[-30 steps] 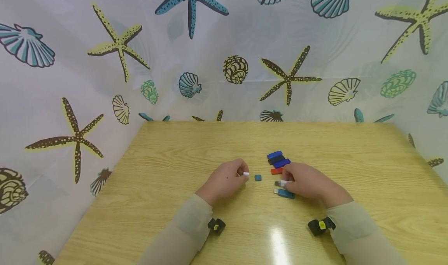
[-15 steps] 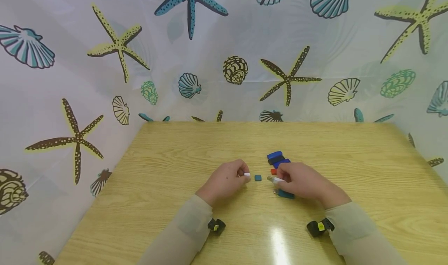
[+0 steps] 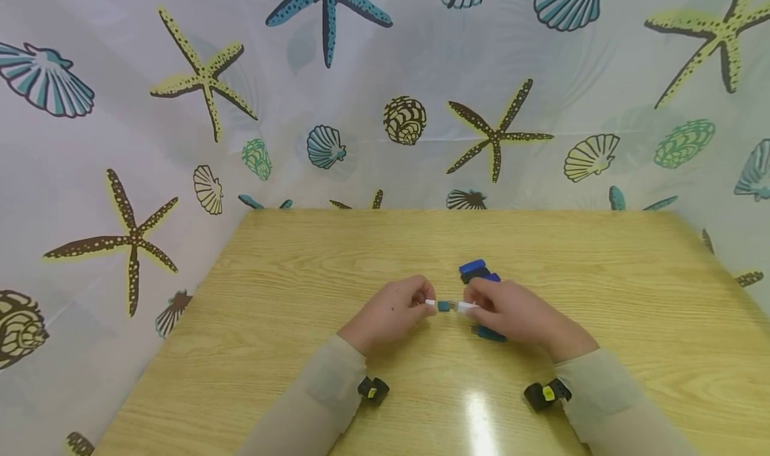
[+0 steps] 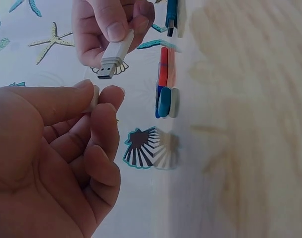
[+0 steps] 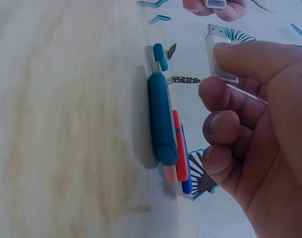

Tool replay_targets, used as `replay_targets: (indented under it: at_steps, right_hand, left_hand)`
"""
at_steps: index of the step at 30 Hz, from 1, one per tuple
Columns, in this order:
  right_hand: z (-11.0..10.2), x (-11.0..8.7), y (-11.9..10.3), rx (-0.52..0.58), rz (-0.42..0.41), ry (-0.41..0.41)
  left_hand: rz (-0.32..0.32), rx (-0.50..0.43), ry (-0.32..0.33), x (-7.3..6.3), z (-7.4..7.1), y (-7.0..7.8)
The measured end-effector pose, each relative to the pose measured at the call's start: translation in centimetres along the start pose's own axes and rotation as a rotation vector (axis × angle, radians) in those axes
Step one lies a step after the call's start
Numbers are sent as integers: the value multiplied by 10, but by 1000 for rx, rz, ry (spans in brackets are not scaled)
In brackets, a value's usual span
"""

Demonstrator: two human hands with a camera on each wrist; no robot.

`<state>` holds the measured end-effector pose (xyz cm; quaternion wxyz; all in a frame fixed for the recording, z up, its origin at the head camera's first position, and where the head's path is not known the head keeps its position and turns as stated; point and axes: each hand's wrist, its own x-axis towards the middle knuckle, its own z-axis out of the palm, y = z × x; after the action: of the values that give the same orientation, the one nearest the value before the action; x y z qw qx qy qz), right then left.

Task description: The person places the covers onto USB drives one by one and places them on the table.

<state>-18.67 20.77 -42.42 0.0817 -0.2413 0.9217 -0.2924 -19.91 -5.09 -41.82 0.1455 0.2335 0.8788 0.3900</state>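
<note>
My left hand (image 3: pixel 390 312) pinches a small white cap (image 3: pixel 430 303) between thumb and index finger. Its hollow opening (image 5: pixel 216 4) shows at the top of the right wrist view. Facing it, my right hand (image 3: pixel 523 314) pinches a white USB stick (image 4: pixel 119 49) with its metal plug bare and pointing at the cap. A short gap separates plug and cap. In the head view the plug lies beside a loose teal cap (image 3: pixel 443 306), which rests on the table. An uncapped teal USB stick (image 5: pixel 162 116) lies just under my right hand.
Behind my right hand, a blue USB stick (image 3: pixel 472 267), a black one (image 3: pixel 474 276) and a dark blue one (image 3: pixel 493 277) lie close together on the wooden table (image 3: pixel 313 255). A red stick (image 5: pixel 179 153) lies near them. A shell-printed curtain (image 3: pixel 361 168) borders the table.
My right hand has lifted the white USB stick off the table and carried it left toward the white cap. My left hand has shifted slightly right, still holding the cap.
</note>
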Motion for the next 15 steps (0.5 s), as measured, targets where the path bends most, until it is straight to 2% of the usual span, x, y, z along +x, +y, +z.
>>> replay_targets:
  at_steps: [15]
  right_hand:
    - [3,1,-7,9,-54,7]
  left_hand:
    - [19,-14,-38,1,4,1]
